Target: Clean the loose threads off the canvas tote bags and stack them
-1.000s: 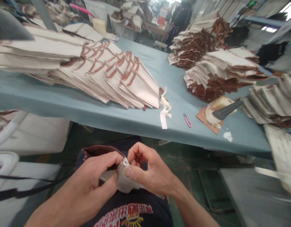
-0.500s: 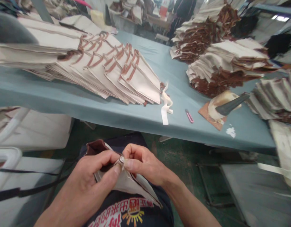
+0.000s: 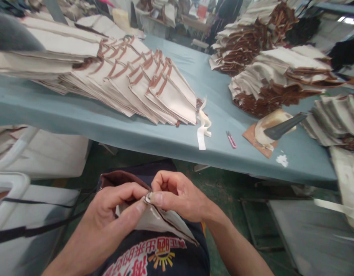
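Note:
Over my lap lies a cream fabric piece with a brown inner side, like a sewn pouch or bag. My left hand pinches its edge between thumb and forefinger. Right beside it, my right hand pinches the same edge, thumb on top. A small pale bit at the seam shows between the two thumbs; I cannot make out what it is. The fingers of both hands partly hide the edge. Beneath the fabric is a dark apron with red and white lettering and a yellow sun.
A blue-covered table crosses ahead. On it are a fanned stack of cream pieces with brown trim, white strips, pink thread snips, a holder with a dark spike and more stacks. White bins stand left.
The brown-lined opening of the fabric spreads wider behind my left hand. Both hands stay pinched at the edge, with the fabric there turned slightly. The view has shifted a little.

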A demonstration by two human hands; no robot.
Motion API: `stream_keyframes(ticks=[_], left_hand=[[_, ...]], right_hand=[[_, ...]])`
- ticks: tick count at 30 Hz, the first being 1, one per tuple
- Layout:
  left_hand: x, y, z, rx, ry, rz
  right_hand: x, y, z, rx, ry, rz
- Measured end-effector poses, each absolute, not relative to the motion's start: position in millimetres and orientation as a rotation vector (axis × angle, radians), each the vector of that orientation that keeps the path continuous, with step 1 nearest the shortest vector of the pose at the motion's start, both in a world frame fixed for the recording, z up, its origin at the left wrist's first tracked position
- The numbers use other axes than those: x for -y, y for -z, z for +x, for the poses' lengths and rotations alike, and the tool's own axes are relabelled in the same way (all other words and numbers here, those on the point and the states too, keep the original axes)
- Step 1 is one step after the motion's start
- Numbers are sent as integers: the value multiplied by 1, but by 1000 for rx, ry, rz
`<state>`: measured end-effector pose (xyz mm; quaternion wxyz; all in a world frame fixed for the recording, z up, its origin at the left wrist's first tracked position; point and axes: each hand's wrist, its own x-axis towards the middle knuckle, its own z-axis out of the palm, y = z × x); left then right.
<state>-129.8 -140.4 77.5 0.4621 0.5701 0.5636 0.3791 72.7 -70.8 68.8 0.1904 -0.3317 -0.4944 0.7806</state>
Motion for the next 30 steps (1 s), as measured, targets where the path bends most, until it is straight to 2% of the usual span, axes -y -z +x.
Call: stream_keyframes(ticks=[9,14,30], left_hand=[[136,-78,-129,-1367,-998,1520],[131,-76,-132,-1344,-1013,1622],[138,-73,-134,-1382,-980,1593]], right_hand=[[61,-90,81,1831,-1711,-903],[62,-103,82,1941,-1596,-834],[53,-122,77,2110,-1743,-929]])
